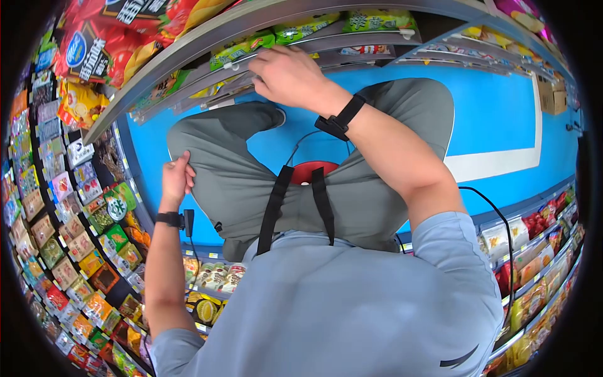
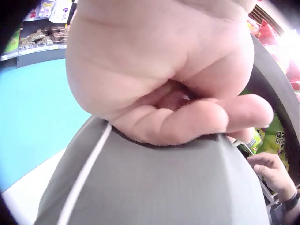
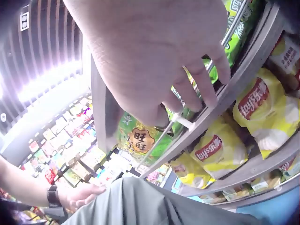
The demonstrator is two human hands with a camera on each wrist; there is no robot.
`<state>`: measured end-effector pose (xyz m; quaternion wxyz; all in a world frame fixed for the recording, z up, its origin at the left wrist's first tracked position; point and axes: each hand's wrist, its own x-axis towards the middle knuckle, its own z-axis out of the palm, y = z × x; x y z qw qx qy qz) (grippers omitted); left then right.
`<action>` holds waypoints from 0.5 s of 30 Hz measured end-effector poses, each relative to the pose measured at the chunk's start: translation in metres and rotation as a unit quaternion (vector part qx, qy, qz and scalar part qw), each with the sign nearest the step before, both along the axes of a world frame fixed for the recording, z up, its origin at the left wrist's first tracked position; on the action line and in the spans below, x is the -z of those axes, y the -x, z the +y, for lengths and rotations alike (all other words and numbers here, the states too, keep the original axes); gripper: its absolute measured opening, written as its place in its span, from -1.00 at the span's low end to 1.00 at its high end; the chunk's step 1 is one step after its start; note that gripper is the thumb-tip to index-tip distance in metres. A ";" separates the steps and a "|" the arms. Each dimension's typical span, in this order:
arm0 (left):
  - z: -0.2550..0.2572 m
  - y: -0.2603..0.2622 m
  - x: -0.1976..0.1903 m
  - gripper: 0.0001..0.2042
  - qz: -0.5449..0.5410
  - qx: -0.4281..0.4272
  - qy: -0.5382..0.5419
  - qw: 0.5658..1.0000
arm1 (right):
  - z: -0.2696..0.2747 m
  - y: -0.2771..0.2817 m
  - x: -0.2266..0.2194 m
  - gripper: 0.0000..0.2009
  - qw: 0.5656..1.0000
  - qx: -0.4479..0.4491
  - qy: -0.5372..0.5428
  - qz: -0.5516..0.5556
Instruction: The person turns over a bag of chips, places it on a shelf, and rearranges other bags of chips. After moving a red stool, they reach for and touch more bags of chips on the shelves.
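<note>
My right hand [image 1: 292, 76] reaches to the front of a shelf with green snack bags [image 1: 242, 50]. In the right wrist view its fingers [image 3: 204, 84] are spread and lie over the shelf's front rail [image 3: 253, 58], with nothing gripped. A green bag with a gold label [image 3: 140, 139] stands just behind that rail, below the palm. My left hand [image 1: 178, 181] rests on the left knee [image 1: 201, 141], its fingers loosely curled in the left wrist view and holding nothing.
Yellow Lay's chip bags [image 3: 218, 147] stand on the shelf under the right hand. Red snack bags [image 1: 94, 50] sit on the top shelf. A wall of hanging packets [image 1: 69, 239] is at the left. Blue floor [image 1: 496, 113] and a cardboard box [image 1: 553, 97] lie beyond the knees.
</note>
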<state>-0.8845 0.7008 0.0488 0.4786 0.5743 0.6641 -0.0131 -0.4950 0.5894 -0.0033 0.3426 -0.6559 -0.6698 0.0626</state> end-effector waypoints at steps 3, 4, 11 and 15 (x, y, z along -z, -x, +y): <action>-0.012 -0.038 -0.004 -0.54 0.041 0.123 -0.137 0.982 | -0.005 -0.015 -0.006 -0.77 0.986 0.115 -0.117 -0.011; -0.023 -0.065 -0.010 -0.73 0.035 0.140 -0.194 0.970 | -0.006 -0.023 -0.004 -0.70 0.981 0.130 -0.142 0.000; -0.021 -0.218 -0.009 -0.22 -0.016 0.321 -0.578 0.750 | -0.029 -0.056 -0.010 -0.53 0.943 0.277 -0.142 -0.115; 0.008 -0.245 -0.007 -0.26 0.096 0.371 -0.613 0.690 | -0.031 -0.070 -0.022 -0.61 0.941 0.286 -0.128 -0.130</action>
